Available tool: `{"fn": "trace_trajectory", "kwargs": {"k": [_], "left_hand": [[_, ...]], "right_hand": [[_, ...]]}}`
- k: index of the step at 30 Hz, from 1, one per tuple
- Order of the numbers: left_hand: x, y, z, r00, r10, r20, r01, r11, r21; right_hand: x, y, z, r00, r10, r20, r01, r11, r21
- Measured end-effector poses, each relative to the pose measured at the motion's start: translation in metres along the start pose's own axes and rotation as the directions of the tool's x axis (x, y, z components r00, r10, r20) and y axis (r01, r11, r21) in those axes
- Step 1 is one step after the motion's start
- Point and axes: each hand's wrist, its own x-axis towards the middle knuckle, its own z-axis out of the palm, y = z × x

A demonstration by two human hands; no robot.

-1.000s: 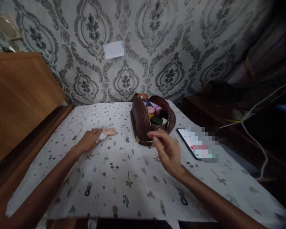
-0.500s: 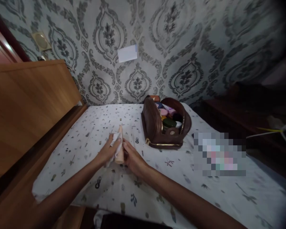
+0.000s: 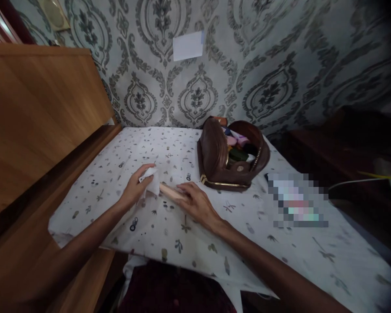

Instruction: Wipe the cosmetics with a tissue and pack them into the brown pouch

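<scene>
Though half-hidden — tube (image 3: pixel 171 191) in right hand (image 3: pixel 200 206)

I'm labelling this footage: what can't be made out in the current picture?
All in the head view:
Phone: screen masked by pixelation.
Peach item: one end hidden by the right hand.
White tissue: partly hidden by the left hand.
Brown bag: lower contents hidden by upper ones.
Wall fixture: cut off by top edge.

Near the middle of the tabletop (image 3: pixel 169 148) we count one bare left hand (image 3: pixel 135 185), one bare right hand (image 3: pixel 200 206), one crumpled white tissue (image 3: pixel 154 184) and one slim peach-coloured tube (image 3: pixel 171 191). Toward its far right corner stands one brown leather bag (image 3: pixel 213 154), its packed items (image 3: pixel 238 154) too overlapped to number, and by the right edge one blurred phone (image 3: pixel 298 200).
</scene>
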Motion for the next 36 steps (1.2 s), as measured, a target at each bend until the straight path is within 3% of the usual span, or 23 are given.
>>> {"fn": "trace_trajectory", "kwargs": {"k": [5,8,11,13,15,16,20,24,27,30,33,36], "left_hand": [[-0.002,0.012,0.009,0.962,0.273,-0.021,-0.252,0.912,0.323],[-0.014,0.024,0.031,0.918,0.397,0.008,-0.358,0.818,0.450],[-0.029,0.026,0.065,0.836,0.535,0.120,-0.506,0.669,0.545],[-0.037,0.023,0.086,0.750,0.611,0.253,-0.623,0.524,0.581],[-0.041,0.019,0.099,0.683,0.652,0.331,-0.672,0.381,0.635],[-0.041,0.018,0.102,0.671,0.655,0.348,-0.670,0.336,0.661],[-0.036,0.013,0.094,0.711,0.611,0.348,-0.624,0.320,0.713],[-0.026,0.000,0.069,0.730,0.583,0.357,-0.609,0.318,0.727],[-0.019,-0.020,0.043,0.801,0.515,0.305,-0.536,0.391,0.748],[-0.017,-0.041,0.020,0.877,0.426,0.221,-0.438,0.520,0.734],[-0.018,-0.051,0.010,0.903,0.400,0.153,-0.385,0.600,0.702],[-0.020,-0.047,0.009,0.921,0.373,0.114,-0.328,0.584,0.743]], "right_hand": [[-0.021,0.006,-0.006,1.000,0.006,-0.021,-0.011,0.968,-0.250],[-0.024,0.006,-0.008,0.999,0.038,-0.023,-0.043,0.942,-0.333],[-0.022,0.006,-0.007,0.997,0.072,-0.040,-0.081,0.932,-0.353],[-0.020,0.007,-0.007,0.993,0.102,-0.057,-0.116,0.915,-0.387],[-0.019,0.009,-0.007,0.989,0.119,-0.083,-0.144,0.894,-0.424],[-0.019,0.009,-0.007,0.990,0.113,-0.088,-0.140,0.890,-0.434],[-0.018,0.008,-0.009,0.998,0.019,-0.058,-0.042,0.910,-0.412],[-0.020,0.001,-0.011,1.000,-0.014,-0.014,0.008,0.930,-0.367],[-0.022,-0.004,-0.011,1.000,0.005,-0.005,-0.006,0.939,-0.344],[-0.024,-0.006,-0.011,1.000,0.011,0.018,-0.005,0.950,-0.313],[-0.025,-0.006,-0.012,0.999,0.007,0.040,0.004,0.964,-0.266],[-0.025,-0.004,-0.013,0.999,0.044,0.004,-0.042,0.976,-0.214]]}}
